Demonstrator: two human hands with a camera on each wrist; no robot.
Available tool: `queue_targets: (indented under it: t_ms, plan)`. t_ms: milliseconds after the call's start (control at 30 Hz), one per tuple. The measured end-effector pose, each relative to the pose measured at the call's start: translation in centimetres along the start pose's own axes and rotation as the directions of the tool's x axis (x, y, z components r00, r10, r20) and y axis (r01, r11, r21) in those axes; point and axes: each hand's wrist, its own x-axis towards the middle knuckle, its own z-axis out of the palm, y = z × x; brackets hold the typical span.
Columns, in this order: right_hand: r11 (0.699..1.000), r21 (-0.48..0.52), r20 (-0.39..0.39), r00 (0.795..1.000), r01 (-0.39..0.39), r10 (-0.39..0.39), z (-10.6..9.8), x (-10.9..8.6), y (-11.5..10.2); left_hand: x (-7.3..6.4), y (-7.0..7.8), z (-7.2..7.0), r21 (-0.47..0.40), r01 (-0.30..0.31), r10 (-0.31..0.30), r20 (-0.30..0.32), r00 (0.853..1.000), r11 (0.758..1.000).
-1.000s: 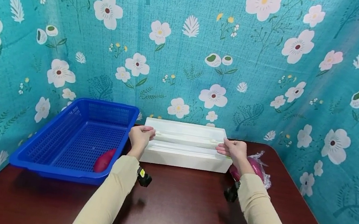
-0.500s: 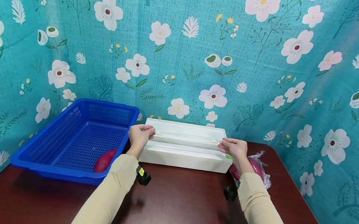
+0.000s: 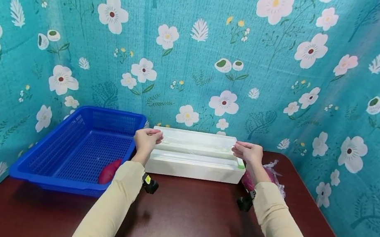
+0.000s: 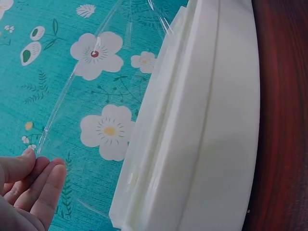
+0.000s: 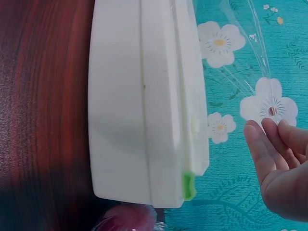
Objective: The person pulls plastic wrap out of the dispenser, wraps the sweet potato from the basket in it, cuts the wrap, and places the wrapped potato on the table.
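Clear plastic wrap (image 4: 67,91) stretches up from a long white wrap dispenser (image 3: 196,170) on the table. My left hand (image 3: 146,141) pinches one end of the film's edge between thumb and fingertips, above the dispenser's left end. At the other end my right hand (image 3: 250,153) pinches the film, above the right side. In both wrist views the film runs taut from the fingertips, with the dispenser apart from the hands. A green tab (image 5: 189,186) shows at the dispenser's right end. The film is hard to make out in the head view.
A blue plastic basket (image 3: 51,181) stands on the left with a red-skinned sweet potato (image 3: 109,171) inside. Behind the right forearm lies a reddish thing in clear plastic (image 3: 249,181), partly hidden. A floral curtain (image 3: 197,73) hangs behind the dark wooden table (image 3: 187,223).
Both hands have risen slightly, lifting the film's edge away from the dispenser. More of the green tab shows beside the right hand. The basket and sweet potato have stayed put.
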Motion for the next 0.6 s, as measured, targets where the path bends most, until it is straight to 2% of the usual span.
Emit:
queue_targets:
  t_ms: [67, 100, 167, 200, 233, 300, 400, 433, 467, 600]
  plan:
    - [1.000, -0.014, -0.006, 1.000, 0.017, -0.017, 0.0, -0.1, -0.2, -1.8, 2.9, -0.5, -0.016, 0.036, -0.036, 0.002, 0.999, 0.999]
    - [0.999, -0.018, -0.002, 1.000, 0.027, -0.027, -0.1, -0.2, -0.3, -2.4, 3.8, -0.7, -0.013, 0.036, -0.036, -0.005, 0.999, 0.999]
    - [0.999, -0.034, -0.004, 0.999, 0.038, -0.038, -0.1, -0.3, -0.6, -1.7, 2.8, -0.6, -0.039, 0.019, -0.019, 0.002, 1.000, 0.999]
    - [0.998, -0.043, -0.006, 0.999, 0.044, -0.044, -0.2, -0.4, -0.7, -1.7, 2.9, -0.6, -0.038, 0.018, -0.018, 0.003, 1.000, 0.999]
    - [0.997, -0.051, -0.008, 0.999, 0.049, -0.050, -0.2, -0.5, -0.8, -2.1, 3.5, -0.7, -0.023, 0.026, -0.026, 0.002, 1.000, 0.999]
    - [0.997, -0.055, -0.001, 0.998, 0.061, -0.061, -0.3, -0.6, -1.0, -2.2, 3.8, -0.8, -0.025, 0.030, -0.030, 0.009, 1.000, 0.999]
    - [0.996, -0.051, 0.000, 0.998, 0.066, -0.066, -0.3, -0.8, -1.3, -3.4, 5.8, -1.1, -0.002, 0.049, -0.049, 0.003, 0.999, 0.999]
    - [0.997, -0.047, 0.002, 0.998, 0.067, -0.067, -0.2, -0.8, -1.4, -3.4, 5.9, -1.2, 0.005, 0.046, -0.046, 0.002, 0.999, 0.999]
    - [0.997, -0.042, 0.006, 0.998, 0.069, -0.068, -0.2, -0.8, -1.5, -2.9, 5.2, -1.2, -0.018, 0.030, -0.030, 0.016, 0.999, 0.999]
    - [0.998, -0.021, -0.003, 0.998, 0.064, -0.064, -0.2, -0.8, -1.7, -2.5, 5.0, -1.3, -0.016, 0.025, -0.024, 0.013, 1.000, 1.000]
